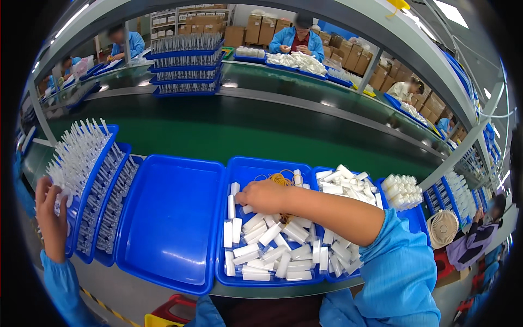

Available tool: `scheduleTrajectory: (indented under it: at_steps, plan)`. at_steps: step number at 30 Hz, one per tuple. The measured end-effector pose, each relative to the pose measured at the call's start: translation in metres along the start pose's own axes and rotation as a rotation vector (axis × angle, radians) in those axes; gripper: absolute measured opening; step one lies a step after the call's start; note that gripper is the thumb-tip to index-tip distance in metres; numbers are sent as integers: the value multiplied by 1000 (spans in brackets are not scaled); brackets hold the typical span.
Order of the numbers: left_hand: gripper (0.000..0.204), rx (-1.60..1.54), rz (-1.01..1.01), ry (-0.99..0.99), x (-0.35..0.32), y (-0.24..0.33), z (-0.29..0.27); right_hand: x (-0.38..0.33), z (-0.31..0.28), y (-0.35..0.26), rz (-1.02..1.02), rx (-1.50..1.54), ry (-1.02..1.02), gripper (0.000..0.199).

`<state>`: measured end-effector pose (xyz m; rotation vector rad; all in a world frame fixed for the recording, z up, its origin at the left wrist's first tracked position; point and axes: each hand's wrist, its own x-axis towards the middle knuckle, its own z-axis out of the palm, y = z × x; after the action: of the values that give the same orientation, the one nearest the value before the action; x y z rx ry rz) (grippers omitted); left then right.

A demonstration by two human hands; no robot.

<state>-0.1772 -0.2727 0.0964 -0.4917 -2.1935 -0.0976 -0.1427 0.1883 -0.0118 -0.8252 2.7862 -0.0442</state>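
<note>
My right hand reaches into a blue tray heaped with small white plastic pieces, fingers curled down among them beside a bunch of orange rubber bands. Whether it grips a piece is hidden. My left hand rests at the left edge of a stack of blue trays, fingers against the upright white pieces standing in the top tray. Between the two hands lies an empty blue tray.
Another tray of white pieces and a bundle of white pieces lie to the right. A green conveyor belt runs behind, carrying stacked trays. Other people in blue coats work across it. A small fan stands at right.
</note>
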Motion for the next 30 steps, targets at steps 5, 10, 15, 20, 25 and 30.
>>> scheduleTrajectory:
  at_steps: [5,10,15,20,25,30]
  plan:
    - [12,-298,53,64,-23,109,-31,-39,-8,-1,127,82,309,21]
    - [23,-1623,-678,-257,-80,219,-28,-88,-37,-43,22,591,471,18]
    - [20,-2080,-371,-434,-97,280,-3,-148,-20,-89,410,1694,545,22]
    - [7,-2012,-46,-526,-92,306,-2,-170,-5,-105,335,2234,783,42]
    - [12,-1991,-46,-583,-91,310,-3,-168,17,-115,301,1679,1036,47]
    - [5,-1978,-99,-580,-90,309,-3,-184,20,-122,313,1278,809,39]
